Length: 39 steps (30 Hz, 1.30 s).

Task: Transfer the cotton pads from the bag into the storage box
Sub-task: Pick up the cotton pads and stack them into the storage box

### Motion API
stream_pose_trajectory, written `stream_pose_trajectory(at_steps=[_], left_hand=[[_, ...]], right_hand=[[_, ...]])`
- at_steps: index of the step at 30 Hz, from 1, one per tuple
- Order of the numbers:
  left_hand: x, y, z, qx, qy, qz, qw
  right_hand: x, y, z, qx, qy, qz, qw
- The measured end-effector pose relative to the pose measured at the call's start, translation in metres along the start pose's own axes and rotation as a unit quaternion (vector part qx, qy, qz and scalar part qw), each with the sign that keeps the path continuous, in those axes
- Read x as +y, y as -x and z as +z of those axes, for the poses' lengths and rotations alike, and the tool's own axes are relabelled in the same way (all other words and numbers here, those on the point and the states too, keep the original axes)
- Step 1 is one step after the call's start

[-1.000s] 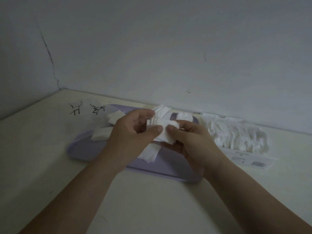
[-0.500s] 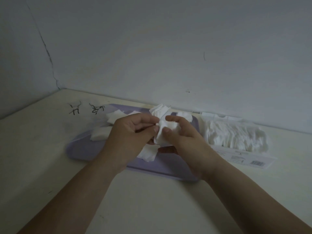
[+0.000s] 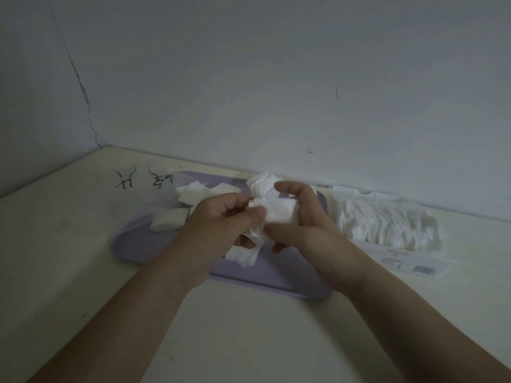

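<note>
A stack of cotton pads (image 3: 278, 214) was pinched by left hand (image 3: 218, 228) and right hand (image 3: 307, 228) over the storage box (image 3: 138, 244), judged due for lowering inside, with the bag (image 3: 387, 225) at three o'clock.

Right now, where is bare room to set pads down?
Bare table: in front of the box, and left of it by the scribbles. The box's near right corner is bare. Crowded: its far left with loose pads, its middle under the left hand and right hand gripping a stack, and the bag beside it.
</note>
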State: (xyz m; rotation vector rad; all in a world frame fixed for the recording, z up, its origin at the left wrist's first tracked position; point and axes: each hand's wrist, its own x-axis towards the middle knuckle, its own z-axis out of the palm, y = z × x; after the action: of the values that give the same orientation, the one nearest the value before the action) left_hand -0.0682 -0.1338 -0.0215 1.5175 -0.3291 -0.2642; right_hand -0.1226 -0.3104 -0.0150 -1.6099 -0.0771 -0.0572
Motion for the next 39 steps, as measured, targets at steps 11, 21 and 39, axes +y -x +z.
stream_pose_trajectory(at_steps=[11,21,39], left_hand=[[-0.003,0.002,0.012,0.013,0.095,-0.082,0.992],[0.005,0.007,0.018,-0.026,0.115,-0.148,0.982],[0.013,0.010,0.029,-0.108,0.181,-0.002,0.978]], right_hand=[[-0.007,-0.004,-0.010,0.040,0.285,-0.079,0.954],[-0.010,0.001,-0.001,-0.004,0.382,-0.089,0.920],[-0.036,0.007,-0.013,0.062,0.079,0.015,0.995]])
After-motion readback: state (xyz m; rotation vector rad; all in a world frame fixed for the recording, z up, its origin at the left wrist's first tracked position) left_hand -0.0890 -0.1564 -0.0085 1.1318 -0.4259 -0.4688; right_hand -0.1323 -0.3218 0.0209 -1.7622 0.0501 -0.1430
